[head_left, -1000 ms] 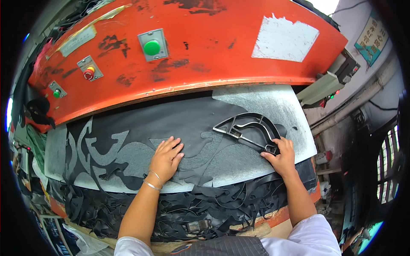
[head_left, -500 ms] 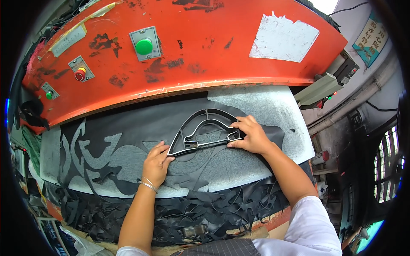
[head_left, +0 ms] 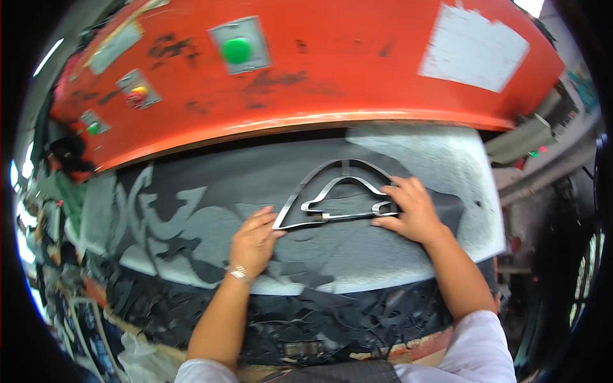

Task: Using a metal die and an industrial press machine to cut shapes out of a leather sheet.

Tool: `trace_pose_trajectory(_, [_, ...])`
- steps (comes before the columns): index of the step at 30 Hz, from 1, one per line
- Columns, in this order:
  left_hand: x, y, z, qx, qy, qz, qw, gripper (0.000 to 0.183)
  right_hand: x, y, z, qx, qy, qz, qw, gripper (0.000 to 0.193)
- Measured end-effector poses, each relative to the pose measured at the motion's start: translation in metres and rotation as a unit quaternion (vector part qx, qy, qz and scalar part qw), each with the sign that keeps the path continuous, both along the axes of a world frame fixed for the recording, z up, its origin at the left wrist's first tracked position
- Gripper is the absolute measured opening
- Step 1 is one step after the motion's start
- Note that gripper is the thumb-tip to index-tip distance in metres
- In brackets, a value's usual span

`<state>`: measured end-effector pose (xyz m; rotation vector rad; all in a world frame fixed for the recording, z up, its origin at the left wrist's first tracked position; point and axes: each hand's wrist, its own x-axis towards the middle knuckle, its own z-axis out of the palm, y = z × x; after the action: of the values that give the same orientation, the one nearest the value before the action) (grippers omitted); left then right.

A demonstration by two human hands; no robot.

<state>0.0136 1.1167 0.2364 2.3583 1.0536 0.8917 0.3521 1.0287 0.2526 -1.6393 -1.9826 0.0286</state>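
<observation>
A steel cutting die (head_left: 352,217), an arched outline with a smaller curved frame inside it, lies on black leather (head_left: 255,169) spread over a pale cutting board (head_left: 482,191). My right hand (head_left: 416,214) grips the die's right end, its fingers over the far edge and its thumb at the near side. At the pointed left corner, my left hand (head_left: 253,244) holds the die between fingers and thumb. Cut-out gaps show the board through the leather at the left and under the die.
Behind the board rises a red press (head_left: 357,76) with a green button (head_left: 237,51) and a red button (head_left: 136,97). Black leather scraps (head_left: 268,322) are heaped along the near edge. Torn white paper (head_left: 472,48) is stuck on the press.
The whole view has shifted, so the press, board and hands appear farther right, with some blur. Both hands keep their hold on the cutting die, which shows little movement on the leather.
</observation>
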Motion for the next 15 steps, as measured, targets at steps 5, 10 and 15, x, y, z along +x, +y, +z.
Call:
trace_pose_trajectory(5, [0.001,-0.012,-0.003,-0.003,-0.025,-0.013,1.000,0.020,0.000,-0.016,0.012,-0.013,-0.004,-0.009,1.000,0.067])
trace_pose_trajectory(10, [-0.029,-0.013,0.004,-0.024,-0.038,-0.036,0.998,0.023,-0.020,-0.018,0.018,-0.028,0.047,-0.003,0.999,0.066])
trace_pose_trajectory(15, [-0.104,0.011,0.032,-0.025,-0.039,0.007,0.999,0.029,-0.086,-0.006,0.036,-0.026,0.084,-0.030,0.996,0.065])
